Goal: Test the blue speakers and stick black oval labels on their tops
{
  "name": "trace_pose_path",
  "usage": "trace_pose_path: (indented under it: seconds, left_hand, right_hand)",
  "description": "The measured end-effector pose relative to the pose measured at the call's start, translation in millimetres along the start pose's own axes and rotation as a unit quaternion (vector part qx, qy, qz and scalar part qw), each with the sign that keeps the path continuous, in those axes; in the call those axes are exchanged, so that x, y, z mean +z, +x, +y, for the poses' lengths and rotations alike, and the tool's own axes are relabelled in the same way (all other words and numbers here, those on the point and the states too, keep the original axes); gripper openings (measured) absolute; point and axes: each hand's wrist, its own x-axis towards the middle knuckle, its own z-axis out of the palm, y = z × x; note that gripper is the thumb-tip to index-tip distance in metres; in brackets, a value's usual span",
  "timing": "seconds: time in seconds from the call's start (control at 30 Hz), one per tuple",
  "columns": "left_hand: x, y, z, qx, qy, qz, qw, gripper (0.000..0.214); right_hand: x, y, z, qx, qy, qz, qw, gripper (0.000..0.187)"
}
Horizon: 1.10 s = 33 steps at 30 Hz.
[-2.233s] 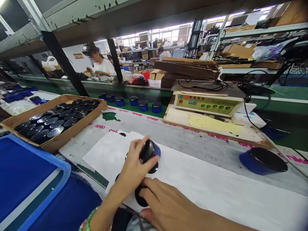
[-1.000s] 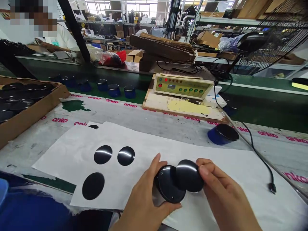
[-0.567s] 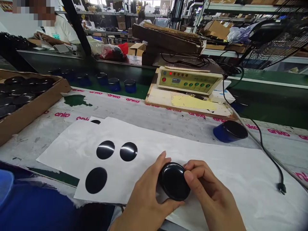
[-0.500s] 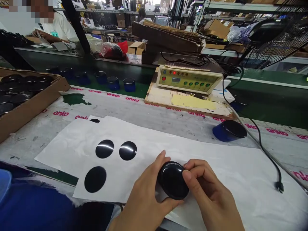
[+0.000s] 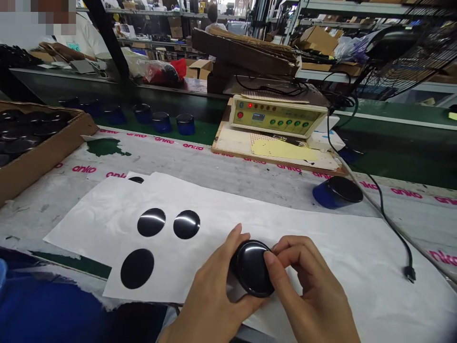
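Note:
A round glossy black puck rests on the white paper sheet near the table's front edge. My left hand cups its left side, thumb along the top rim. My right hand pinches its right side, thumb pressing on the black top. On the sheet to the left lie three black discs. A blue puck with a black top sits alone at the right.
A cardboard box of black discs stands at the left. Behind the table, blue pucks ride a green belt. A beige tester box sits on a board, its black cable trailing right. Another person works at the far left.
The black disc that my right hand held beside the puck a second ago now lies on top of it. Both hands have stayed on the puck; my right thumb has shifted over the top.

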Motion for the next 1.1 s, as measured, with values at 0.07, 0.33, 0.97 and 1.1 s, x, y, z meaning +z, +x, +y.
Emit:
trace_pose_path:
  seconds: [0.07, 0.33, 0.97, 1.1]
  left_hand:
    - [-0.1, 0, 1, -0.01, 0.001, -0.002, 1.0, 0.085]
    - [-0.7, -1, 5, -0.036, 0.003, -0.006, 0.999, 0.085]
    - [2.9, -2, -2, 0.006, 0.051, 0.003, 0.999, 0.09]
    - [0.4, 0, -7, 0.111, 0.101, -0.006, 0.989, 0.073]
  right_hand:
    - [-1, 0, 1, -0.009, -0.005, -0.006, 1.0, 0.026]
    - [-7, 3, 4, -0.056, -0.054, -0.046, 0.996, 0.024]
    - [-13, 2, 2, -0.052, -0.137, -0.045, 0.988, 0.029]
    - [-18, 6, 4, -0.045, -0.171, -0.05, 0.983, 0.034]
